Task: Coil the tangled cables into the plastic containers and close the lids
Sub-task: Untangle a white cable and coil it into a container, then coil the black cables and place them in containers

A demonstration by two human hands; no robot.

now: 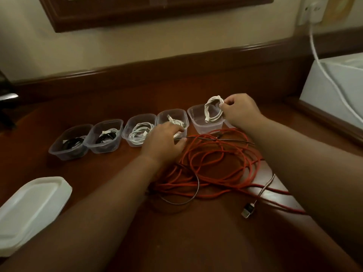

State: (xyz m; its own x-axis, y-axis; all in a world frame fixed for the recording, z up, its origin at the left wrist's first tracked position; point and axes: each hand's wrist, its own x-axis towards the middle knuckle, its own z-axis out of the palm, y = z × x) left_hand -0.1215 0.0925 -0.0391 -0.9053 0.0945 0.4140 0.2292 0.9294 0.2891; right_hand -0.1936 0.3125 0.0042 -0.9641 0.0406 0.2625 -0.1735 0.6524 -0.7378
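Several clear plastic containers stand in a row on the wooden table (196, 242). The two at the left (68, 143) (106, 137) hold black cables, the two after them (137, 132) (172, 118) hold white cables. My right hand (238, 110) is shut on a coiled white cable (213, 108), which hangs partly inside the rightmost container (198, 122). My left hand (163, 142) rests flat at the front of the fourth container, fingers touching a thin dark cable (231, 140). A tangled red cable (218, 165) lies in front of the row. A grey braided cable (261, 193) with a plug crosses it.
A stack of white lids (29, 209) sits at the near left. A white box (334, 89) stands at the right with a white cord (322, 61) running up to a wall socket. A dark object (5, 99) is at the far left. The table's near right edge cuts diagonally.
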